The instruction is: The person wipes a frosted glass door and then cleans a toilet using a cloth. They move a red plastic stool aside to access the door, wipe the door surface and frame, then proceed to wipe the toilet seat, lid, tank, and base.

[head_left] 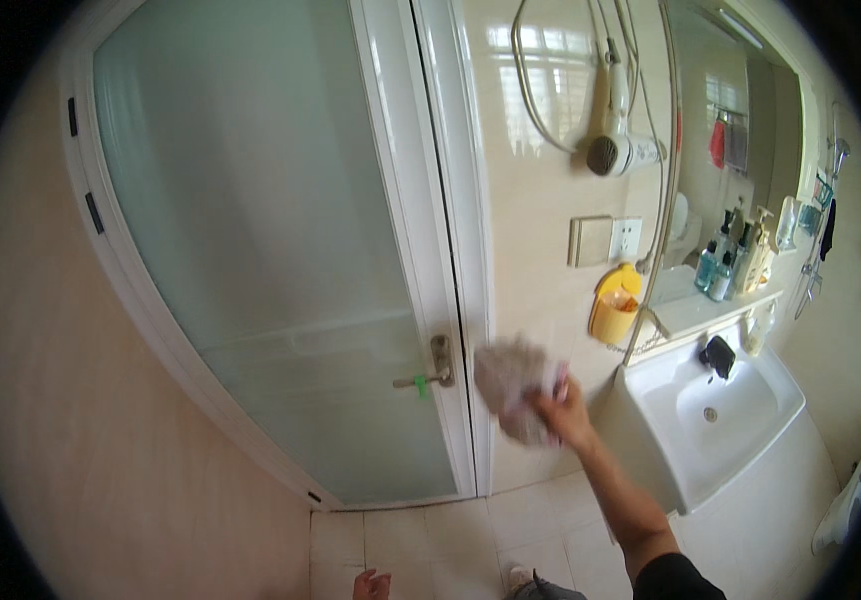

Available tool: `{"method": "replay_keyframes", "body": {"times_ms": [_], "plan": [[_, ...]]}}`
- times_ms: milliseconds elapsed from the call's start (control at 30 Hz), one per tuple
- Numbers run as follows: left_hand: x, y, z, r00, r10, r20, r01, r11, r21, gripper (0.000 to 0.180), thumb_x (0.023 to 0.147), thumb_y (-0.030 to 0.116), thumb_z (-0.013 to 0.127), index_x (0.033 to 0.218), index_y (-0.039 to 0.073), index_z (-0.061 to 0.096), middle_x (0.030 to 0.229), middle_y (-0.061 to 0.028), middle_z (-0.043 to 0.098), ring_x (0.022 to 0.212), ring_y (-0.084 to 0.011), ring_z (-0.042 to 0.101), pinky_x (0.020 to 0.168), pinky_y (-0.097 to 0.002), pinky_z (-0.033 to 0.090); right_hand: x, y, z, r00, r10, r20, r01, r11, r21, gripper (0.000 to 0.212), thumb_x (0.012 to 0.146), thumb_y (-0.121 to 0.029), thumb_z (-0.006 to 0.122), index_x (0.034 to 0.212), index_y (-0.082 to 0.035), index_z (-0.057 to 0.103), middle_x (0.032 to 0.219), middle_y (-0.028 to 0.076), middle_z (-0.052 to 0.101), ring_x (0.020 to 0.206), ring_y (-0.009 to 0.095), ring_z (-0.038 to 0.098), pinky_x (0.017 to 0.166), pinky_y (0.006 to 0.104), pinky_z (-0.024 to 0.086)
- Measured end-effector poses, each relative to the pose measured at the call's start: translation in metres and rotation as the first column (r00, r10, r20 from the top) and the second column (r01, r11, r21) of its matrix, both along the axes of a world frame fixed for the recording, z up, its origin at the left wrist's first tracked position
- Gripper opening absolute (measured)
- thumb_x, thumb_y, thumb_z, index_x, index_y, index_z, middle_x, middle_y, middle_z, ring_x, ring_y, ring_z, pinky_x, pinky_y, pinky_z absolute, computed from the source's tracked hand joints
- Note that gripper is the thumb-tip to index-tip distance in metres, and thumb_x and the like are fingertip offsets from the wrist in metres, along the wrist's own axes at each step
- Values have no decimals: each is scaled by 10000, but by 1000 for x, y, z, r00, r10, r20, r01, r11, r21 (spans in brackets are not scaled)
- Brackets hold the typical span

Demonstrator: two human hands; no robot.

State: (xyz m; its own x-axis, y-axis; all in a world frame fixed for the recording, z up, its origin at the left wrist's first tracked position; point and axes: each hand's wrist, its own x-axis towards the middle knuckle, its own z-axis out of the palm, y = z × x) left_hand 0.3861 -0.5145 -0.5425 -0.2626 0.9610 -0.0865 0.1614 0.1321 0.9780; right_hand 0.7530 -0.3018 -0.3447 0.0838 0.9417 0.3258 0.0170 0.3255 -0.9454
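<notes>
The door (pixel 271 240), frosted glass in a white frame, fills the left half of the view and stands shut, with a metal handle (pixel 431 372) near its right edge. Low at the bottom edge, the left hand (pixel 372 584) hangs by the floor; only part of it shows, fingers loosely spread, holding nothing that can be seen.

Just right of the handle, the right hand (pixel 561 410) reaches up with its fingers closed around a grey cloth (pixel 516 385). The cloth is blurred and sits against the tiled wall (pixel 541 200) beside the door frame, just below a switch plate (pixel 591 240) and a socket (pixel 627 238).

Further right, a yellow holder (pixel 614 305) hangs on the wall, and a white hairdryer (pixel 616 145) hangs above it with its cord looped up. A white sink (pixel 741 420) stands in the corner, a black tap (pixel 719 355) at its back, bottles (pixel 736 262) on the shelf under the mirror (pixel 741 130).
</notes>
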Motion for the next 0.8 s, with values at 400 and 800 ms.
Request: {"method": "replay_keyframes", "body": {"times_ms": [400, 800], "plan": [[-10, -59, -36, 949, 296, 108, -282, 950, -131, 456, 868, 101, 486, 1284, 135, 303, 1103, -103, 515, 904, -249, 532, 646, -388, 564, -7, 188, 84, 539, -823, 180, 495, 482, 723, 626, 621, -104, 609, 1225, -104, 442, 1090, 176, 514, 854, 376, 560, 658, 434, 479], [-19, -27, -14, 915, 37, -403, -25, 999, 35, 324, 839, 107, 570, 1142, 26, 491, 942, -109, 612, 914, -192, 580, 729, -278, 494, 1, -1, -120, 920, -37, 390, 186, 917, -353, 383, 732, -265, 626, 1044, -49, 569, 1000, 122, 627, 924, 230, 595, 810, 350, 459]]}}
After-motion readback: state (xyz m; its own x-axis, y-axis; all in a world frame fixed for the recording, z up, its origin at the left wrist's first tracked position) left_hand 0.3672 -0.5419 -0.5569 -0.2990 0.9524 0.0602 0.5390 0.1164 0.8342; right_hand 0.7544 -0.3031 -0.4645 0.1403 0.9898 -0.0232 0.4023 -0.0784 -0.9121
